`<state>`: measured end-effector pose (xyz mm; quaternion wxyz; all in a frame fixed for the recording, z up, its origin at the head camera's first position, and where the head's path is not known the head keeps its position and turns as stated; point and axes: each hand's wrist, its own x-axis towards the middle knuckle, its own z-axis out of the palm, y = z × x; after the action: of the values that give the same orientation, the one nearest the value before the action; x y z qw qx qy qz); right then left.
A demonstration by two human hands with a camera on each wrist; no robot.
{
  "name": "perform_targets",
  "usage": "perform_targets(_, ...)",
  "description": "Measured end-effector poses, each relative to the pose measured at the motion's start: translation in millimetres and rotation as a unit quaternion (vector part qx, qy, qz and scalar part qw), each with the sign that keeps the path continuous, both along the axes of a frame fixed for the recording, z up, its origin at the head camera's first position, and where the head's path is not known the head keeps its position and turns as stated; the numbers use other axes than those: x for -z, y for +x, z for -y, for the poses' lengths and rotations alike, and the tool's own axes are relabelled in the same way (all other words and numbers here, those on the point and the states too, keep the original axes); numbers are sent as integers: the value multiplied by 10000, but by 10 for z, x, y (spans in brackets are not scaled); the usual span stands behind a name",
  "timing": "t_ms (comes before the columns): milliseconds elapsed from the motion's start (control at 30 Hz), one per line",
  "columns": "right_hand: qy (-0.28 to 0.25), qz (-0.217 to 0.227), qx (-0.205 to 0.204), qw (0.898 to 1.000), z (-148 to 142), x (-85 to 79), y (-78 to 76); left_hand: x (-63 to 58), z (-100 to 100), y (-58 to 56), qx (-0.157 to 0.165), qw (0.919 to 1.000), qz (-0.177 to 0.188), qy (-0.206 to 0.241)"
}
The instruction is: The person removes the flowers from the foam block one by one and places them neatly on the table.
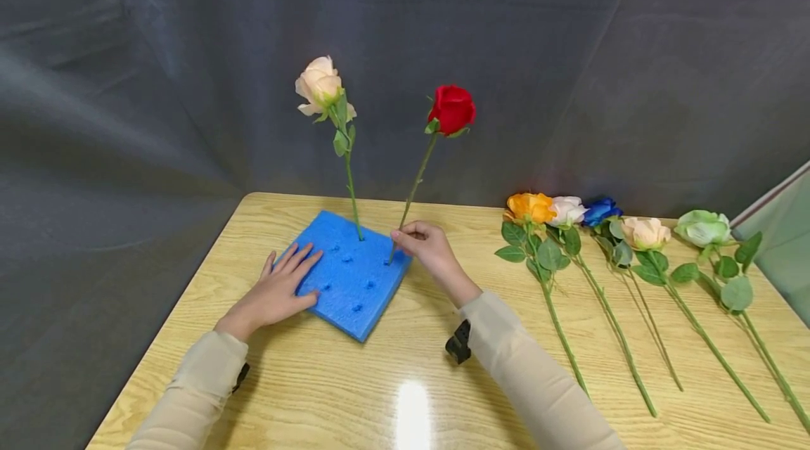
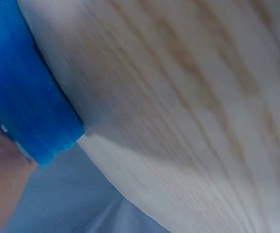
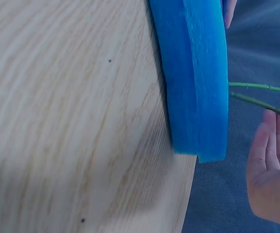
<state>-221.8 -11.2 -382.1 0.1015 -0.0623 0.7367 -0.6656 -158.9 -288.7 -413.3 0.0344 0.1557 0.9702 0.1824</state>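
My right hand [image 1: 425, 245] pinches the lower stem of a red rose [image 1: 452, 110], which leans to the right. Its stem end meets the blue foam block [image 1: 342, 295] near the block's right corner. With fingers spread, my left hand [image 1: 281, 295] lies flat on the block's left side. A cream rose [image 1: 319, 84] stands in the block toward the back, its stem tilted slightly left. Several small holes dot the foam's top. In the right wrist view, the right hand [image 3: 273, 170] is beside the dark green stem [image 3: 261, 103], close to the foam's face.
On the table's right side lie an orange rose [image 1: 530, 208], a pale pink one [image 1: 566, 211], a blue one [image 1: 601, 211], a peach one [image 1: 645, 233] and a green one [image 1: 702, 228], stems toward the front. A dark curtain [image 1: 405, 49] hangs behind the wooden table [image 1: 342, 394].
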Motion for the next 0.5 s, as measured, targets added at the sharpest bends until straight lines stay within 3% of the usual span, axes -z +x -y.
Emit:
perform_targets(233, -97, 249, -184, 9995, -45, -18, 33, -16, -10, -12, -39, 9999, -53, 83)
perform_targets(500, -39, 236, -358, 9991, -67, -43, 51, -30, -74, -5, 97, 9998, 194, 44)
